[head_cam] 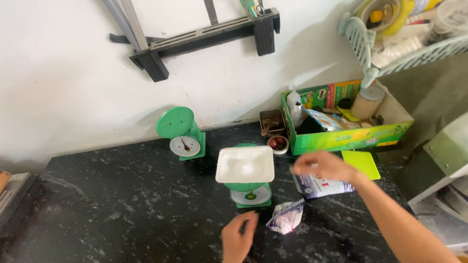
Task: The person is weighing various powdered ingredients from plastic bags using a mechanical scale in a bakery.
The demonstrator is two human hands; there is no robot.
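On the black speckled stone counter, a green dial scale carrying a white square tray stands centre. Right hand hovers beside the tray, fingers loosely curled over a flat white printed packet; whether it grips anything, cannot tell. Left hand rests open near a crumpled white plastic bag, not touching. Judgement: keep both hands off the tray so the dial reads true. Second green scale sits by the white wall. Green cardboard box of jars and packets behind; yellow-green flat lid just beside the right hand.
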